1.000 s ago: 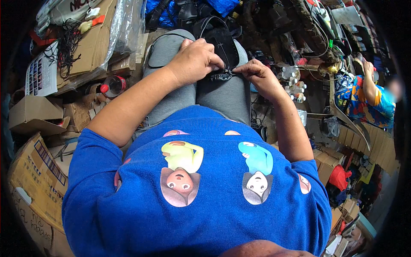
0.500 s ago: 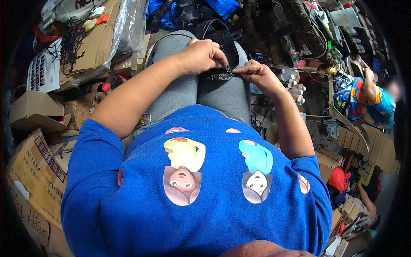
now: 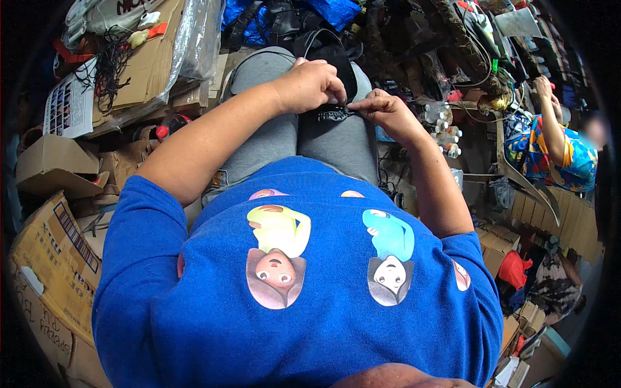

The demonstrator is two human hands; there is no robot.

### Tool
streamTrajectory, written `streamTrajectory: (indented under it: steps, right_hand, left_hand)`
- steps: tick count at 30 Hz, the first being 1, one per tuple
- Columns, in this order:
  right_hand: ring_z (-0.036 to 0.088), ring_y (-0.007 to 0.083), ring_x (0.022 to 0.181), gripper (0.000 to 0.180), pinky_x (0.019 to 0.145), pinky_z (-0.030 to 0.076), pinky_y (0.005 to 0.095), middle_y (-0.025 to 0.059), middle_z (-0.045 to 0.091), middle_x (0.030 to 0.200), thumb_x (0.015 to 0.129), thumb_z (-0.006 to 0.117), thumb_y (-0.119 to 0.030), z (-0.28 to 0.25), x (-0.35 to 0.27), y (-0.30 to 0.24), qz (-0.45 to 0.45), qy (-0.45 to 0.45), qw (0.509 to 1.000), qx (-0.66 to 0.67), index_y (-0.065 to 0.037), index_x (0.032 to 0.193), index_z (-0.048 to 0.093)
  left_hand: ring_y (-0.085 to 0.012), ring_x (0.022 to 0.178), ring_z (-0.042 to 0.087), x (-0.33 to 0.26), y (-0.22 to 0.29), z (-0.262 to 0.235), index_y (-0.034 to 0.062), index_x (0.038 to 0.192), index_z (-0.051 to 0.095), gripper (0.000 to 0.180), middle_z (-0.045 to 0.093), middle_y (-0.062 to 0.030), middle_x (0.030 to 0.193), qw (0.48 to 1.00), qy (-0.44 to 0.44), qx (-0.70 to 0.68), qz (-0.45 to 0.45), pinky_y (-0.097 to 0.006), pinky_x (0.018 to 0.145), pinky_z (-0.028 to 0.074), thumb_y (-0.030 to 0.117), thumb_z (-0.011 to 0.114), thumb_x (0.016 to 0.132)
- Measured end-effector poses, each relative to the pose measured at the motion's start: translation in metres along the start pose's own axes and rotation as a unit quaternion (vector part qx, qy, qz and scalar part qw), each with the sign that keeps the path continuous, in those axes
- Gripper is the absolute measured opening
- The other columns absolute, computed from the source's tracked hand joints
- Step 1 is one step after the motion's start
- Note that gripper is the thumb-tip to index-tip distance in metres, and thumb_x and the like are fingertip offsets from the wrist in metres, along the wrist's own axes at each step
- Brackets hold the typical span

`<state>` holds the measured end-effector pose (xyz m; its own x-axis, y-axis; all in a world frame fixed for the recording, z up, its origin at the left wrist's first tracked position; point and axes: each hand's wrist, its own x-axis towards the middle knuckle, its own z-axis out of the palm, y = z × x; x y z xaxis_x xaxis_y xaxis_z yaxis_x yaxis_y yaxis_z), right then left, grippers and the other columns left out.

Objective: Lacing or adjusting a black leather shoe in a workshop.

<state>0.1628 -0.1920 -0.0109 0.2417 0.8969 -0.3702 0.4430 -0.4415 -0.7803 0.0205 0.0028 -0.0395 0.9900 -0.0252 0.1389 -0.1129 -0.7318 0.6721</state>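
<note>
A black piece that looks like a shoe upper (image 3: pixel 339 63) rests across my lap, on the grey trousers. Its near end is puckered into small gathers (image 3: pixel 331 116). My left hand (image 3: pixel 312 85) reaches over it from the left, fingers curled down and pinched at its edge just above the gathers. From the right, my right hand (image 3: pixel 387 111) pinches the same edge, index finger and thumb pressed together, close to the left fingertips. Whether a thread or needle is between the fingers is too small to tell.
Flattened cardboard (image 3: pixel 139 74) and clear plastic sheeting (image 3: pixel 194 58) lie at the far left, above an open carton (image 3: pixel 58 168). Several clear bottles (image 3: pixel 446 132) stand right of my knees. A curved metal strip (image 3: pixel 527 181) and a co-worker in a colourful shirt (image 3: pixel 556 152) are farther right.
My hands stay at the same edge, the fingertips shifting slightly. The gathered end looks a little flatter. On the right, the co-worker's arms have lifted; another person farther down has shifted.
</note>
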Motion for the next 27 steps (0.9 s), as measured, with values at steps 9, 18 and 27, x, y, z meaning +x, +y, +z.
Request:
streamTrajectory:
  steps: [9,18,27]
  right_hand:
    - [0.054,0.0075,0.077,0.031,0.073,0.045,0.0235,-0.0024,0.059,0.085,0.081,0.067,-0.003,0.016,-0.013,0.002,0.008,0.074,0.993,0.093,-0.012,0.111,0.070]
    - [0.058,0.0058,0.085,0.024,0.077,0.047,0.0223,0.0004,0.066,0.094,0.083,0.070,-0.008,0.018,-0.001,0.002,0.044,0.067,0.971,0.227,-0.003,0.106,0.066]
    - [0.058,0.0058,0.078,0.013,0.073,0.047,0.0219,-0.0005,0.065,0.082,0.081,0.073,-0.010,0.014,0.003,-0.009,0.051,0.067,0.980,0.180,-0.002,0.089,0.066]
  left_hand:
    - [-0.0204,0.096,0.054,-0.030,0.022,-0.005,0.0191,0.095,0.072,0.020,0.062,-0.0004,0.085,0.996,0.038,0.036,-0.069,-0.039,0.085,0.035,0.022,0.071,0.075]
    - [-0.0117,0.074,0.062,-0.009,0.021,-0.001,0.0145,0.091,0.070,0.018,0.068,0.0024,0.076,0.973,0.004,-0.093,-0.212,-0.037,0.086,0.028,0.022,0.073,0.075]
    - [-0.0138,0.075,0.064,0.006,0.022,0.001,0.0116,0.086,0.069,0.018,0.068,-0.0004,0.076,0.976,-0.030,-0.098,-0.194,-0.036,0.081,0.041,0.023,0.075,0.073]
